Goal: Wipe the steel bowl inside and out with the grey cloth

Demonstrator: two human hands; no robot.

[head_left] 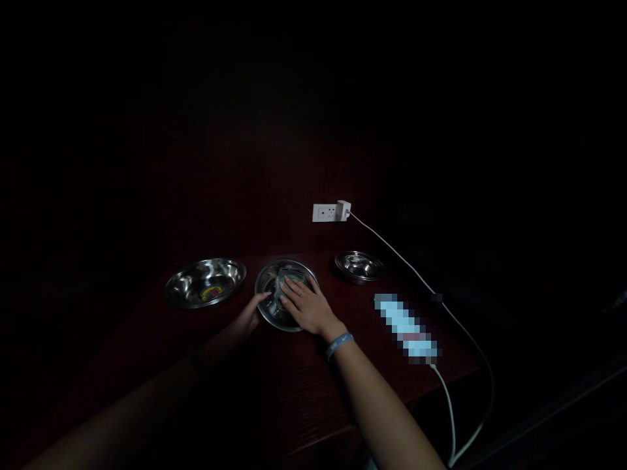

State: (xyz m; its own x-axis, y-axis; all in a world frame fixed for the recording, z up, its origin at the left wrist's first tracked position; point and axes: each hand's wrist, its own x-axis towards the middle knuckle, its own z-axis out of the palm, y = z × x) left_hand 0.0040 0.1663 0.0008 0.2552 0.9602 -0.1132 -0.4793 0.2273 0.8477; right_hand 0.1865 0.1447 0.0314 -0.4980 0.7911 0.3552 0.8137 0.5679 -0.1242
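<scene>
A steel bowl (270, 282) is tilted up on the dark red table (274, 391). My left hand (251, 316) grips its near left rim, fingers curled around the edge. My right hand (307, 305) lies inside the bowl with fingers stretched out, pressing a grey cloth (288, 277) against the metal. A blue wristband (339, 344) sits on my right wrist.
A wider steel bowl with a sticker (204, 281) stands to the left and a smaller steel bowl (359, 266) to the right. A white socket with a plug (332, 211) is on the wall; its white cable (441, 307) runs to a blurred phone-like object (405, 328). The surroundings are very dark.
</scene>
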